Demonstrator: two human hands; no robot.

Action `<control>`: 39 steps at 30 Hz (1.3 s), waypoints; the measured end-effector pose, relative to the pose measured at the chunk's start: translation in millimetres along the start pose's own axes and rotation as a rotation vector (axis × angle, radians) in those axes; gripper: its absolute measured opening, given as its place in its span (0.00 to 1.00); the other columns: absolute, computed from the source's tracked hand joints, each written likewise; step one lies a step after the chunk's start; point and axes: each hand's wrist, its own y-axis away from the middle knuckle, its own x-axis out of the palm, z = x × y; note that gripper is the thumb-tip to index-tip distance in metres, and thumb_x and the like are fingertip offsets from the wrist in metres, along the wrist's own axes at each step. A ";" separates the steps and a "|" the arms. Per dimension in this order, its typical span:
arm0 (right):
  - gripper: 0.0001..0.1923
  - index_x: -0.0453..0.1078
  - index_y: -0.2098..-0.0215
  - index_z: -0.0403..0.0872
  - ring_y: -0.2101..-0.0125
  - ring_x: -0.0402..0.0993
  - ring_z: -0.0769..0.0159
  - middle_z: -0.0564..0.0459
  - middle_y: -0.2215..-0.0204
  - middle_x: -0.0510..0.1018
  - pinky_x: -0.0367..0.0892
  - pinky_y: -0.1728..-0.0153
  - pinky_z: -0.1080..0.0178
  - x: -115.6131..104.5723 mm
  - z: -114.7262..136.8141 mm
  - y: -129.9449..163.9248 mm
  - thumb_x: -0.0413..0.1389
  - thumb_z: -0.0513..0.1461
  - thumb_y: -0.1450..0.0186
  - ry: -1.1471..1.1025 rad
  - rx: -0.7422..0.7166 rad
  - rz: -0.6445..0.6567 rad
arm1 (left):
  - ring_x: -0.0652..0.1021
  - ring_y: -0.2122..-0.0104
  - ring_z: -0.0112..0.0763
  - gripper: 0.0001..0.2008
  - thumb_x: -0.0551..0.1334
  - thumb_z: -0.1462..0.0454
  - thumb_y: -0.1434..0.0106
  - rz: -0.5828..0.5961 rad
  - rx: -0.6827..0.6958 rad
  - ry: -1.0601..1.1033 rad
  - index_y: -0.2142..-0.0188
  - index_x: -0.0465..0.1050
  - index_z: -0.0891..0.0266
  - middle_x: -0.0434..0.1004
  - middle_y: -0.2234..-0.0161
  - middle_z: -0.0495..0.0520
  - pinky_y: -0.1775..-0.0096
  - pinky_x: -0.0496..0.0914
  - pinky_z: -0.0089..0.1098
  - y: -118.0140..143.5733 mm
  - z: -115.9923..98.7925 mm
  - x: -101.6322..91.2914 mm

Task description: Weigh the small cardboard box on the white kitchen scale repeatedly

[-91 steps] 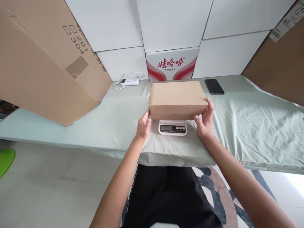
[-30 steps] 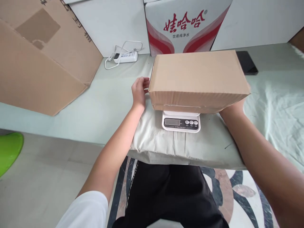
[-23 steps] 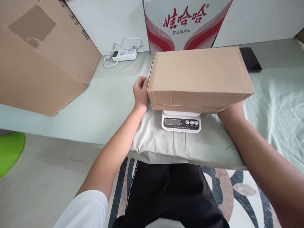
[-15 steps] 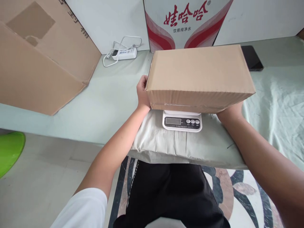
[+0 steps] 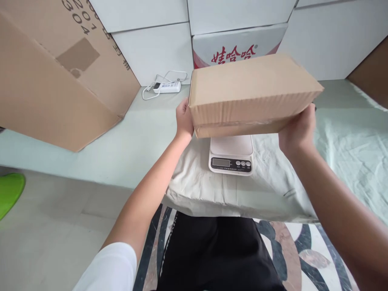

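Both hands hold a closed brown cardboard box (image 5: 248,91) in the air above the near edge of the cloth-covered table (image 5: 127,137). The left hand (image 5: 184,120) presses flat against the box's left end, fingers wrapped around that end and mostly hidden behind it. The right hand (image 5: 298,128) grasps the right end from below, palm and fingers cupped on the lower right corner. The box is tilted, its right end a little higher and farther from the person than its left end, and it touches nothing but the hands.

Directly beneath the box, a white digital kitchen scale (image 5: 230,154) sits on a rumpled fold of the pale green cloth at the near edge of the table; its weighing plate is bare and its display and buttons face the person. The box hangs clear of the scale, with a gap between them.

At the back edge of the table, a white power strip (image 5: 166,86) lies with its cable looped beside it, against stacked white cartons. A white carton with red Chinese lettering (image 5: 236,46) stands behind the held box, partly hidden by it. A large brown cardboard carton (image 5: 57,72) leans over the table's left part. A green object (image 5: 9,194) lies on the floor at the far left.
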 end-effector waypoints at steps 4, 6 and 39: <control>0.06 0.65 0.61 0.53 0.48 0.74 0.60 0.53 0.55 0.75 0.73 0.44 0.54 18.1 0.2 -16.9 0.53 0.46 0.28 0.090 -0.073 -0.103 | 0.86 0.49 0.38 0.21 0.62 0.47 0.18 0.106 -0.060 -0.051 0.64 0.72 0.57 0.78 0.62 0.49 0.47 0.81 0.37 -26.1 -5.6 15.7; 0.05 0.65 0.60 0.54 0.56 0.69 0.62 0.53 0.58 0.73 0.71 0.54 0.57 25.4 -10.9 -21.0 0.54 0.45 0.30 0.139 -0.112 -0.127 | 0.85 0.48 0.37 0.18 0.61 0.49 0.18 0.117 -0.105 -0.072 0.62 0.71 0.55 0.78 0.60 0.50 0.46 0.80 0.36 -33.0 3.1 20.9; 0.21 0.68 0.40 0.61 0.51 0.79 0.55 0.50 0.48 0.79 0.80 0.56 0.52 -3.0 -92.4 -21.4 0.59 0.57 0.27 0.288 -0.009 0.071 | 0.81 0.58 0.40 0.34 0.58 0.27 0.29 0.239 0.199 -0.510 0.66 0.71 0.54 0.72 0.67 0.51 0.53 0.75 0.39 -29.5 49.0 -18.6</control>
